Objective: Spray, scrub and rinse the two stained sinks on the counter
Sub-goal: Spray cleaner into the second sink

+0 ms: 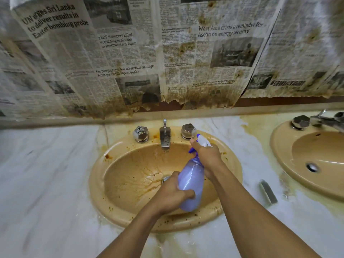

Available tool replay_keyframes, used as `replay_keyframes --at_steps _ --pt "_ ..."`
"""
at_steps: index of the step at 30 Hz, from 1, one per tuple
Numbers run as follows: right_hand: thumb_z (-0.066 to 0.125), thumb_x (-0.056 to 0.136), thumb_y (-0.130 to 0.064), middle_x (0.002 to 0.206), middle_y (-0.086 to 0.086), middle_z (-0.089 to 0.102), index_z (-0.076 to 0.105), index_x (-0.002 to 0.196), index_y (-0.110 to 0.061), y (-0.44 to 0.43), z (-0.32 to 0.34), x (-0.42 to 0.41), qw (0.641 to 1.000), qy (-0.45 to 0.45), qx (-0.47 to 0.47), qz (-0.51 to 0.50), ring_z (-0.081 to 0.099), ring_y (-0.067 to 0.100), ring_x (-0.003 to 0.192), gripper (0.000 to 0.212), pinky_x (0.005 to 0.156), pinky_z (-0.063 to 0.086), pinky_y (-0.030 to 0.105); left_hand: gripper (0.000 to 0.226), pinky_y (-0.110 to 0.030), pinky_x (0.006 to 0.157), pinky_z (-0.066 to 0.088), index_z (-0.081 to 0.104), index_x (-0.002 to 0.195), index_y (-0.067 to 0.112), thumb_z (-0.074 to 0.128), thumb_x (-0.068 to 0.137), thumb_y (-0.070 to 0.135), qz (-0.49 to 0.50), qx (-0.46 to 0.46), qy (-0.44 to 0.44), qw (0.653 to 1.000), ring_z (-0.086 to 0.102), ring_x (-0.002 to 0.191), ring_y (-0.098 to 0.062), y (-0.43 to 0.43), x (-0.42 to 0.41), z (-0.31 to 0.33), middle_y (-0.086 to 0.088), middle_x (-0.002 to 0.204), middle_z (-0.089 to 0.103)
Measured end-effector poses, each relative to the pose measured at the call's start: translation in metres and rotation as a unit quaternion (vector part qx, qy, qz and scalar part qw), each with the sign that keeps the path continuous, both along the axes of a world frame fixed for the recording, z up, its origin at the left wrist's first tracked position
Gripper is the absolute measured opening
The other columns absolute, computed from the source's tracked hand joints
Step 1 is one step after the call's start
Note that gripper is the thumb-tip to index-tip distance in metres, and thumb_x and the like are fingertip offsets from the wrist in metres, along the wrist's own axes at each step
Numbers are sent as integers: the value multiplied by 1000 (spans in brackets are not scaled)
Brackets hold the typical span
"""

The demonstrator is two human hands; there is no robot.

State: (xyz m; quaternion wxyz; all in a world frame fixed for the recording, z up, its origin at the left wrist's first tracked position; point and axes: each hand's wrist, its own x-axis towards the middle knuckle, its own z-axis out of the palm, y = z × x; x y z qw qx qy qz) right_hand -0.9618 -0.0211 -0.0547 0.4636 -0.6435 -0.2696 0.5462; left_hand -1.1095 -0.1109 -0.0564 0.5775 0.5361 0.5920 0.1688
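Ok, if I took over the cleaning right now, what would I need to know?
Left hand grips the body of the translucent purple plastic spray bottle. Right hand grips its neck at the trigger, above the stained tan oval sink.
The grey scrubbing pad lies on the white marble counter, between this sink and the second tan sink at right.
Done: spraying at most; brown streaks cover the basin.
Left: scrub and rinse here, then all three steps on the second sink.
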Motion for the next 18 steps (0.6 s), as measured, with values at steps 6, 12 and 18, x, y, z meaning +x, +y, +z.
replay_keyframes --at_steps 6,12,18 --pt "61 98 -15 70 11 61 64 121 -15 2 -5 -24 997 10 -33 -74 54 22 58 24 47 50 23 64 -48 83 57 57 112 20 69 55 48 3 1 9 1000 68 99 -22 -2 -16 -3 -1 111 67" --pt "64 97 -24 75 7 64 58 129 -35 2 -7 -40 1000 -4 10 -17 53 20 66 35 47 48 21 61 -47 86 58 56 117 25 71 61 43 4 -4 -1 1000 69 100 -19 2 -37 -1 2 113 67" --pt "60 94 -16 67 10 57 67 112 -23 1 0 -75 999 23 -27 -32 48 21 52 20 47 43 25 67 -46 92 58 54 121 34 72 58 48 15 4 0 1000 68 104 -12 -11 -61 -3 9 116 68"
